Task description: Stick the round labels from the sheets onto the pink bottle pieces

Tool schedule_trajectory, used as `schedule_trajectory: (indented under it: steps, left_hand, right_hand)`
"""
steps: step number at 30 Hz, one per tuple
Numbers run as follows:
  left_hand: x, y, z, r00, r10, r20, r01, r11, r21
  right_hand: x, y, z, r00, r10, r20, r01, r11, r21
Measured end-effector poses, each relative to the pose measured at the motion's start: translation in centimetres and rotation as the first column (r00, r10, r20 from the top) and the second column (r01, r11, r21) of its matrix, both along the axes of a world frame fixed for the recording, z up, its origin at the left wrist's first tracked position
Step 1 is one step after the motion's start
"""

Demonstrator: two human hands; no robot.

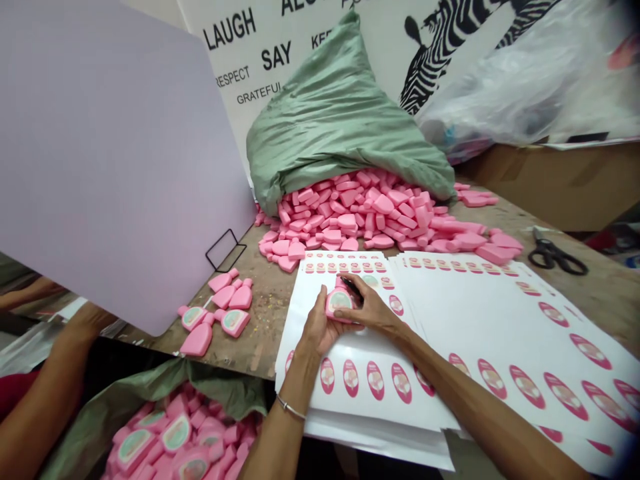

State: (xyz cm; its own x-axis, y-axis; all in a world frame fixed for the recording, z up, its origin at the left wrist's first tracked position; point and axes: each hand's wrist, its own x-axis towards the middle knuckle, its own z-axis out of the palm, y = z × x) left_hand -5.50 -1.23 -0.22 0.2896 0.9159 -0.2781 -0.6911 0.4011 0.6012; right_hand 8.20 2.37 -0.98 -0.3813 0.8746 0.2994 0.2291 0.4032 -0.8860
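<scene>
My left hand (317, 328) is closed around a small pink toy bottle (332, 309), held upright over the sticker sheets with its oval label facing me. My right hand (376, 308) comes in from the right, its thumb touching the label's lower edge. Between the fingers of that hand is a slim black tool (351, 287); its exact kind is hard to make out. Under both hands lies a stack of white sticker sheets (367, 393) with pink oval stickers along the edges. A second stack of sheets (465, 313) lies to the right.
A green sack (345, 113) spills many pink bottles (350, 217) at the back. Several bottles, two labelled, lie left near a wire stand (226, 251) and lilac panel (120, 160). Black scissors (557, 255) lie right. Below, an open sack (175, 433) holds labelled bottles. Another person's arm (60, 373) is left.
</scene>
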Motion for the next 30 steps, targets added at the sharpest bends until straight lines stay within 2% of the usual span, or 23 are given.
schedule_trajectory:
  steps: [3, 9, 15, 21, 26, 30]
  left_hand:
    - [0.3, -0.3, 0.3, 0.998, 0.037, -0.06, -0.036, 0.999, 0.012]
    - [0.7, -0.6, 0.4, 0.987, 0.013, -0.159, 0.0, 0.997, 0.081]
    - [1.0, -0.8, 0.3, 0.959, 0.056, -0.278, -0.025, 0.993, 0.116]
    - [0.8, -0.9, 1.0, 0.966, 0.02, -0.256, 0.037, 0.976, 0.216]
    - [0.6, -1.1, 0.7, 0.964, -0.018, -0.267, 0.095, 0.956, 0.279]
    - [0.7, -1.4, 1.0, 0.98, 0.043, -0.196, 0.014, 0.96, 0.28]
  right_hand:
    - [-0.1, 0.0, -0.2, 0.999, -0.017, 0.048, 0.018, 0.999, -0.027]
    - [-0.1, -0.1, 0.1, 0.995, -0.045, 0.092, 0.048, 0.998, -0.03]
    - [-0.3, 0.0, 0.1, 0.999, -0.031, 0.045, 0.032, 0.999, -0.023]
    - [0.1, 0.7, -0.2, 0.997, 0.017, -0.081, -0.027, 0.992, -0.127]
    - [0.3, 1.1, -0.3, 0.995, -0.05, -0.089, 0.036, 0.987, -0.159]
    - [-0.1, 1.3, -0.1, 0.996, -0.075, -0.048, 0.065, 0.983, -0.173]
